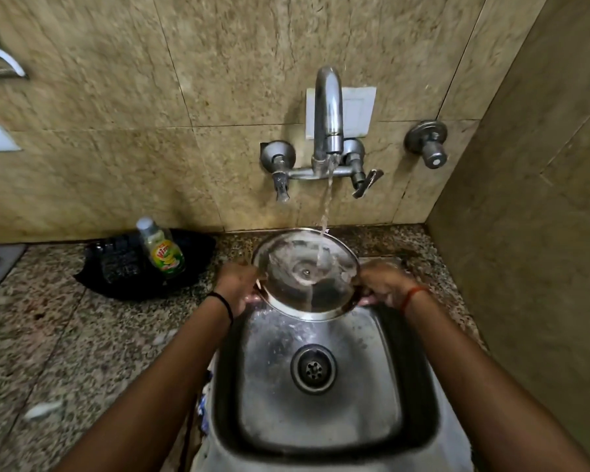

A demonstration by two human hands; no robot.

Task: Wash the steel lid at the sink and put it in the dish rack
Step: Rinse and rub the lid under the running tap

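Observation:
The round steel lid (286, 277) is held tilted over the far end of the steel sink (419, 396), its inner side facing me. Water from the wall tap (327, 107) falls onto the lid's right half and runs off its near rim into the basin. My left hand (237, 284) grips the lid's left edge. My right hand (384, 284) grips its right edge. No dish rack is in view.
A bottle of green dish soap (160, 248) stands on a black tray (116, 267) on the speckled stone counter (65, 352) left of the sink. Tiled walls close in behind and on the right. A separate valve (428, 143) sticks out right of the tap.

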